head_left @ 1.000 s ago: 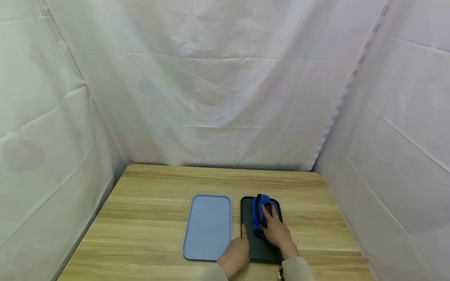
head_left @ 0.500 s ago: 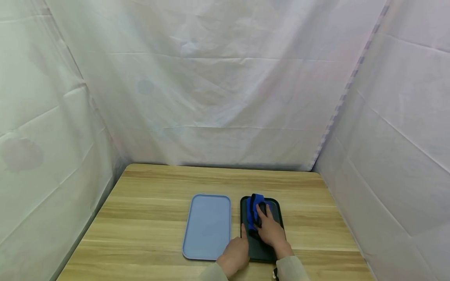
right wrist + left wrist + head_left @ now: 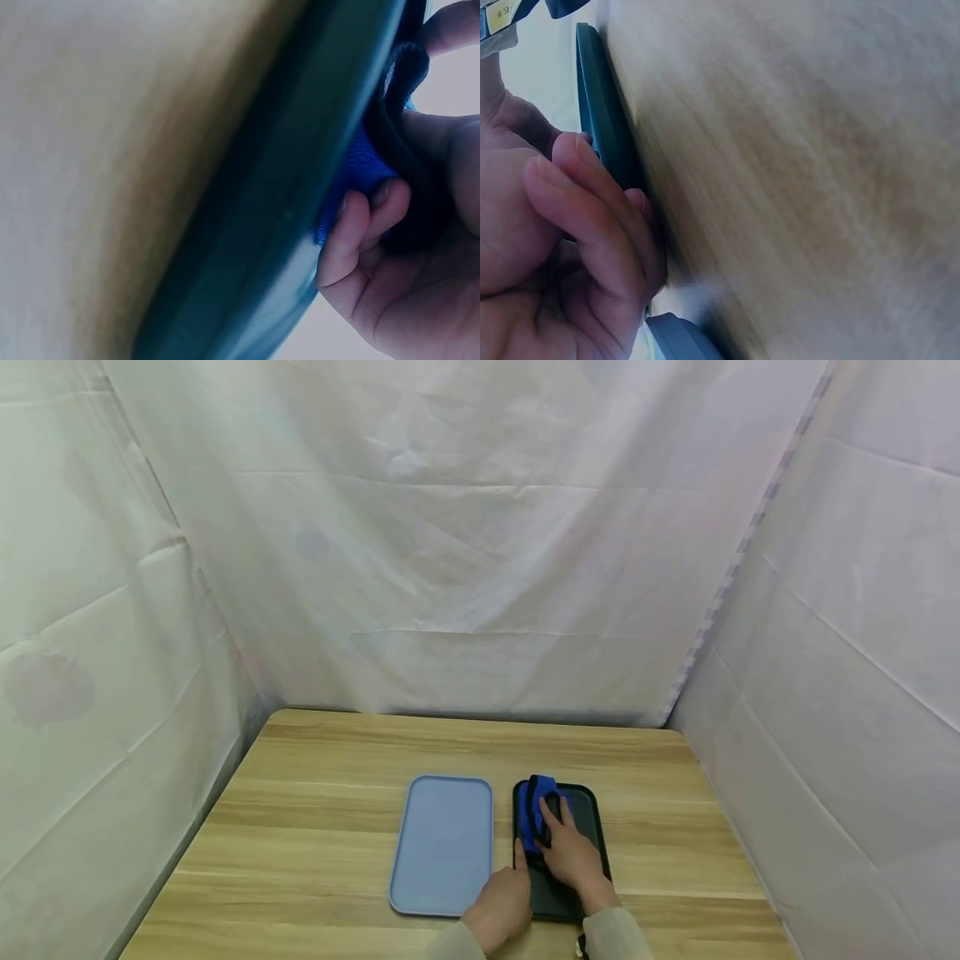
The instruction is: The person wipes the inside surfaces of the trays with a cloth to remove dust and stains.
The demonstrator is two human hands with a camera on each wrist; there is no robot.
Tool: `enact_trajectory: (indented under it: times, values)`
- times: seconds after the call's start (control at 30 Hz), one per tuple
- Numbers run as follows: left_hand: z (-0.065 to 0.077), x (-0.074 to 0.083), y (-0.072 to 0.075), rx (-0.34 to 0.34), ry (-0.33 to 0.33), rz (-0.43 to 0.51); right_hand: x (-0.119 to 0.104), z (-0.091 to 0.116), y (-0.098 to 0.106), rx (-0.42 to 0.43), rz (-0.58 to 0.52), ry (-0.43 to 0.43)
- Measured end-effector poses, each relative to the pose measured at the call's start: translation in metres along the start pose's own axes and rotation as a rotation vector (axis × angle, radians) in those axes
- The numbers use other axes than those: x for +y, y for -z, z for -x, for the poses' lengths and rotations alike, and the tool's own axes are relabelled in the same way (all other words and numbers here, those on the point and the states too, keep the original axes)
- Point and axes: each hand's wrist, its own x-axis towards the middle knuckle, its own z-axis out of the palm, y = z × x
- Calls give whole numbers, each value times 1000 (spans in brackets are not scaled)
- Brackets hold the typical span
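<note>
In the head view a dark green tray (image 3: 590,817) lies on the right part of the table. On it my right hand (image 3: 576,862) holds a bunched blue cloth (image 3: 527,827) with black edging. The right wrist view has fingers curled against the cloth (image 3: 361,161), above the tray's rim (image 3: 277,195). My left hand (image 3: 502,900) rests at the tray's near left side, one straight finger along its left rim. Seen in the left wrist view, the other fingers (image 3: 600,225) are loosely bent beside the tray's edge (image 3: 604,105). The cloth's underside is hidden.
A light blue tray (image 3: 442,843) lies left of the green one, with a narrow gap between them. Both are on a wood-grain table (image 3: 315,827). White sheets (image 3: 480,543) hang behind the table and on both sides.
My right hand has slid left across the green tray with the cloth, from its right side to near its left rim. The left hand and both trays have stayed in place.
</note>
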Motion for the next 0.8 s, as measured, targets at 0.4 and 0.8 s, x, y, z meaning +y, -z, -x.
enact_trajectory:
  times: [0.4,0.8]
  values:
    - [2,2,0,-11,11,-8,3,4,-5,21,18,29]
    - [3,2,0,19,3,-1,-5,17,-4,-5,17,-36]
